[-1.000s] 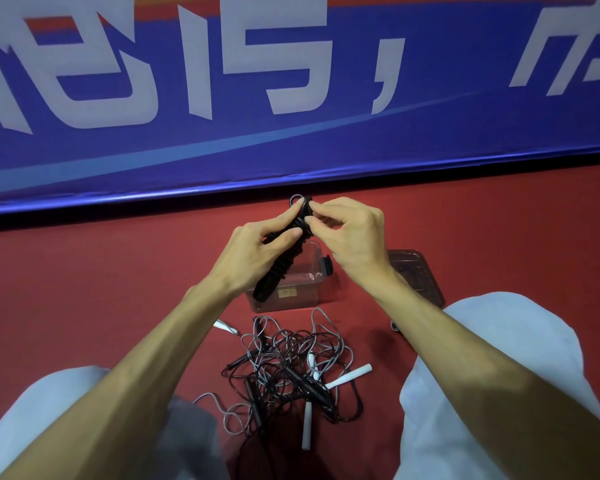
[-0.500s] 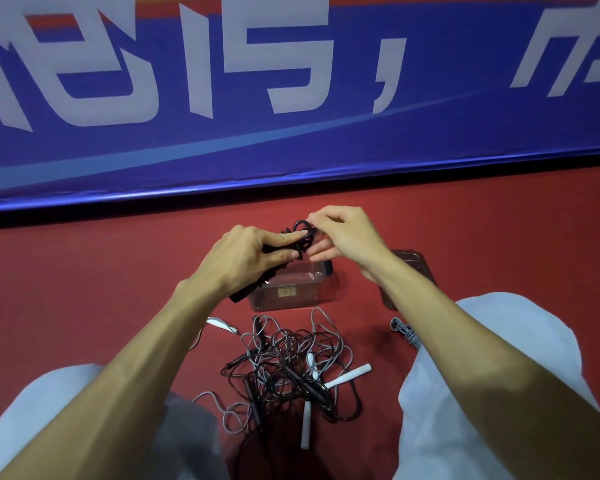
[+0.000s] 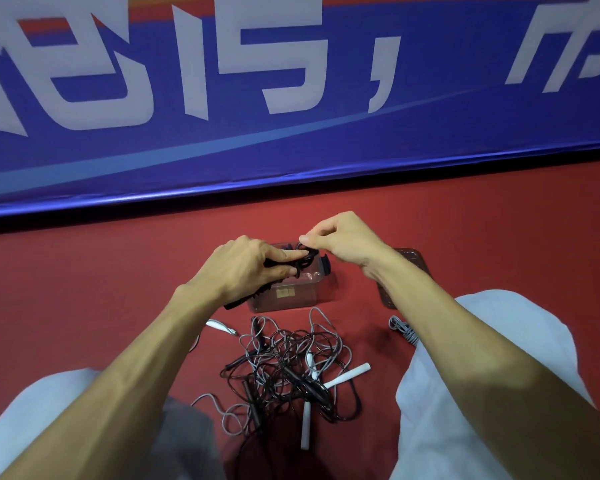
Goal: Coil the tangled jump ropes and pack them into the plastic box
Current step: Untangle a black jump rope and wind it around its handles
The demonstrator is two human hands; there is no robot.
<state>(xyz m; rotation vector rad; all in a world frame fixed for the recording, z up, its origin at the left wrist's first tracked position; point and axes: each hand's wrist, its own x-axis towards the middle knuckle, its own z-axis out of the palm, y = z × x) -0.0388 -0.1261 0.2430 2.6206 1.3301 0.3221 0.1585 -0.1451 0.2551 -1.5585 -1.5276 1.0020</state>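
Gripping the black jump rope [image 3: 307,260] with the left hand [image 3: 243,270]: fingers are curled round the bundle and the index finger is stretched along its top. The right hand [image 3: 343,244] pinches a cord loop at the bundle's upper end between thumb and forefinger, its other fingers loosely curled.

Bundle position: it passes through the left fist, with cord loops sticking out past the fingertips on the right and a handle end poking out below the palm at lower left. It sits in front of the plastic box [image 3: 305,299], over its open top; whether they touch can't be told.

Long axis: diagonal, from lower left near the wrist to upper right toward the right hand.

Look: matte black, thin cord wound in tight loops against dark handles. Mid-section is hidden by the fingers.

Box is clear and stands on the red floor [image 3: 84,289]; its lid [image 3: 411,256] lies to the right, partly behind the right forearm. The tangled pile [image 3: 291,368] of black and grey ropes with white handles lies near the box, on the side toward the person, between the knees. A grey coil [image 3: 404,330] lies apart at right.
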